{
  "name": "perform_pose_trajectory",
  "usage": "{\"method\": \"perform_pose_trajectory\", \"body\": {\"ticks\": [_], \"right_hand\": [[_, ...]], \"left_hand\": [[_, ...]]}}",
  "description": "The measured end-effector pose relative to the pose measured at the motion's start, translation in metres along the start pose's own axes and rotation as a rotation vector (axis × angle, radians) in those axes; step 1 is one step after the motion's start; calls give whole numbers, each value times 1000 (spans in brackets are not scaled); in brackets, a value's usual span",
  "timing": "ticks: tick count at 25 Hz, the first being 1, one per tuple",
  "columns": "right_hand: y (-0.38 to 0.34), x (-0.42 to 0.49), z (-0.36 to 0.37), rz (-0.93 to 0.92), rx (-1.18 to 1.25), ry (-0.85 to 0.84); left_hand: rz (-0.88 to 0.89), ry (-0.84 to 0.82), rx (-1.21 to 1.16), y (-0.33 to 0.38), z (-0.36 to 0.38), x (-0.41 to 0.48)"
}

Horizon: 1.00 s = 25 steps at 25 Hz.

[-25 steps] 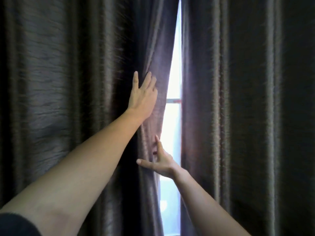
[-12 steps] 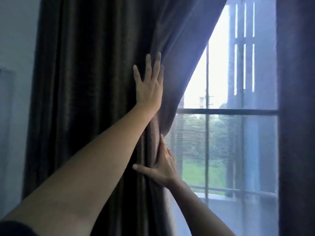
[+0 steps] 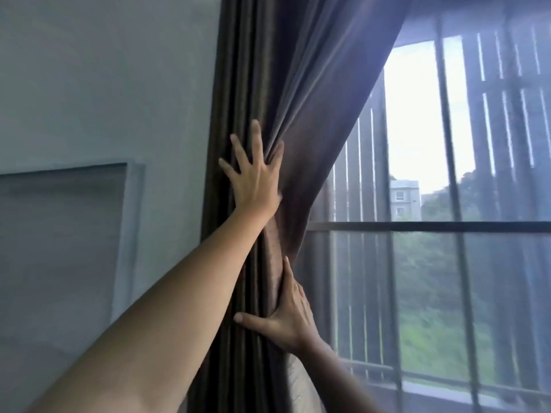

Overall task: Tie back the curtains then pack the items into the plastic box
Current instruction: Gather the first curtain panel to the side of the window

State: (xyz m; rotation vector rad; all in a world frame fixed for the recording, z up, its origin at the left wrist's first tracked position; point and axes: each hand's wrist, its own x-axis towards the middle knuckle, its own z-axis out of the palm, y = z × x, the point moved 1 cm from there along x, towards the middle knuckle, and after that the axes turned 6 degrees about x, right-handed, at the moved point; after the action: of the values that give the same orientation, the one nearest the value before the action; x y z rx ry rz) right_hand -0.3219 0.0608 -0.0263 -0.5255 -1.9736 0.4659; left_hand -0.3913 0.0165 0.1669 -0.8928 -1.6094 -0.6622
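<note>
the dark brown pleated fabric curtain (image 3: pixel 244 84) stood bunched into a narrow column beside the pale grey wall (image 3: pixel 104 84), with its upper part slanting up and to the right across the top of the tall dark-barred glass window (image 3: pixel 447 226). the left hand (image 3: pixel 256 183) lay flat on the folds at about the height where the cloth pinched in, fingers straight and spread, pressing the fabric and holding nothing. lower down, the right hand (image 3: pixel 287 320) also pressed against the bundle, its fingers pointing straight up along the inner edge and its thumb stretched out sideways across the pleats; neither hand was curled round the cloth. a white-framed grey panel (image 3: pixel 62 234) hung on the wall to the left, well apart from the curtain. no tie-back cord or hook showed anywhere, so by the look of it this curtain was gathered but not yet fastened. a curtain on the other side of the window could not be made out in this view, and the plastic box and the items to pack were nowhere in sight. the task therefore seemed to be in its early part: the tying was yet to come, most likely a second curtain after that, and then all of the packing.
</note>
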Motion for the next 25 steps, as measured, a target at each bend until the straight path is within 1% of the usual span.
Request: {"method": "perform_pose_trajectory", "body": {"ticks": [3,7,10,14,16,18,21,25], "right_hand": [[-19,20,45,-42,13,-25],[-31,43,87,-69,12,-63],[-35,55,112,-91,9,-108],[-47,66,141,-114,21,-166],[-54,69,155,-122,6,-222],[-58,71,162,-122,-1,-264],[-56,69,159,-90,30,-296],[-37,51,129,-45,74,-338]], "left_hand": [[-75,-42,-188,-54,15,5],[-121,-89,-373,-94,32,9],[-164,-107,-395,-123,47,5],[-413,-120,-446,-152,60,0],[-474,-174,-395,-163,66,-1],[-459,-178,-341,-169,65,0],[-400,-148,-346,-169,60,-4],[-377,-190,-376,-149,52,-19]]}}
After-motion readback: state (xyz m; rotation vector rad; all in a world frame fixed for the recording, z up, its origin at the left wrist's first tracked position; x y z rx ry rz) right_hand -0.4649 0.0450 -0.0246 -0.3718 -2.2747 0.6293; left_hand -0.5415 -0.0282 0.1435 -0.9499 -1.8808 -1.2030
